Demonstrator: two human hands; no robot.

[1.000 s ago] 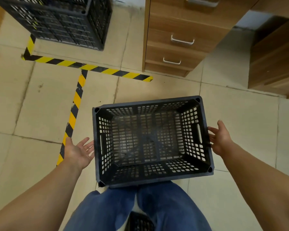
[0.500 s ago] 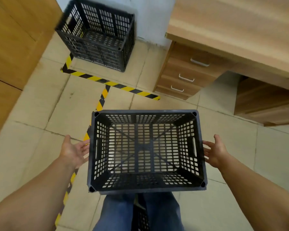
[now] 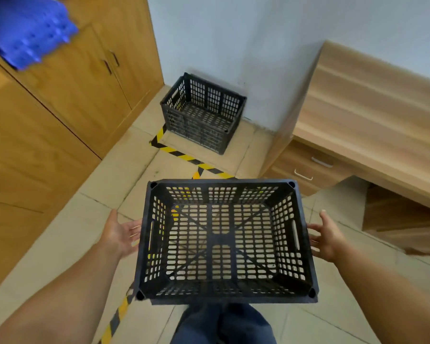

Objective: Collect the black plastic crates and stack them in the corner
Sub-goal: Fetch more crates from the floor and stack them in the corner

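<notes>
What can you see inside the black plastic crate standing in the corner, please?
The black perforated plastic crate in the corner shows only its own slotted floor and walls; nothing lies in the visible part. Its near wall hides the front strip of the floor.

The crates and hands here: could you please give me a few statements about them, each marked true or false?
1. The near crate is empty. True.
2. The left hand is at the crate's left side, the right hand at its right side. True.
3. The far crate sits on the desk. False: it stands on the floor in the corner, beyond the striped tape.
4. The far crate holds a blue box. False: it is empty.
5. The cabinet is to the person's left. True.
</notes>
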